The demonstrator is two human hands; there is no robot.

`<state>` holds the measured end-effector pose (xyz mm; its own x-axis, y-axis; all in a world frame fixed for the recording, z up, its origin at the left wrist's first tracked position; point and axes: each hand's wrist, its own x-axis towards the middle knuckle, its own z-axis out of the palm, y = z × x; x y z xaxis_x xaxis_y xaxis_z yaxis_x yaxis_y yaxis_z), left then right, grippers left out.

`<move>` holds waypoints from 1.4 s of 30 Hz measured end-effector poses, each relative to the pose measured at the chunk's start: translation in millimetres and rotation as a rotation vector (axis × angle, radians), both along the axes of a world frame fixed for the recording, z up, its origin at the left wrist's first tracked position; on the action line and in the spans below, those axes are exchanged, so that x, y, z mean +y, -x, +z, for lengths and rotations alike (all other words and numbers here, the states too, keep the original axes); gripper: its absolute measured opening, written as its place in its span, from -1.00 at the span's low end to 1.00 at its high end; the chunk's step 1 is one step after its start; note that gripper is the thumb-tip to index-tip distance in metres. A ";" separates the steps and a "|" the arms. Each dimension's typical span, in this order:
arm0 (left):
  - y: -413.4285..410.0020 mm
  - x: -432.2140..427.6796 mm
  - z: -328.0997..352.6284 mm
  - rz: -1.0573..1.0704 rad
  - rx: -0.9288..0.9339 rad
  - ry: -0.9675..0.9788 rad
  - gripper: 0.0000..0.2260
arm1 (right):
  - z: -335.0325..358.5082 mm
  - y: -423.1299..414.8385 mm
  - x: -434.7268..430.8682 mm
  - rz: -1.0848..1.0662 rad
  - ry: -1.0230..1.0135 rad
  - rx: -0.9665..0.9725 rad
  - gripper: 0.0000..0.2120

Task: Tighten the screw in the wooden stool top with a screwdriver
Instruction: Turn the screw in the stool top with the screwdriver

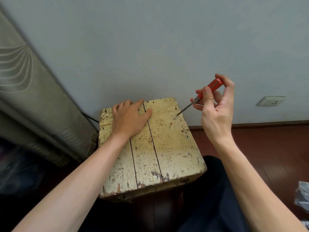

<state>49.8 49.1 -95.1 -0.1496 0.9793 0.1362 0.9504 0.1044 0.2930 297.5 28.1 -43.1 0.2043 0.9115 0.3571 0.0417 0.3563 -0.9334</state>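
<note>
Your right hand (217,111) pinches the red handle of the screwdriver (214,83) between thumb and curled fingers. The shaft slants down and to the left, so its tip meets the screw (175,117) near the far right edge of the stool top (168,148). Your left hand (127,119) lies flat, fingers straight, on the far left planks and presses the stool down; that looks like a good brace, so leave it there. The tool leans well off the vertical, and I judge that a tip at such a slant is likely to ride out of the head once you turn. Bring the handle up over the screw until the shaft stands square to the wood, then push down along it as you twist clockwise. A fuller grip, palm over the handle's end, would give more pressure than fingertips alone. Whether the tip sits in the recess is too small to tell, so feel for it first. The top is made of planks with dark gaps between them, painted cream, the paint worn and flecked brown and chipped along the near edge. Two more screw heads (187,136) show on the same right-hand plank, nearer to you.
</note>
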 end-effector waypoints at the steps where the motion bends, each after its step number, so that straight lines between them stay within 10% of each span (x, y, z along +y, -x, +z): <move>1: 0.2 -0.3 0.2 0.000 -0.002 -0.002 -0.35 | -0.5 -0.1 0.1 0.003 0.000 0.000 -0.65; 42: 1.9 1.8 -3.5 -0.006 0.008 -0.004 -0.34 | 3.3 2.9 -2.1 0.063 -0.064 -0.088 -0.67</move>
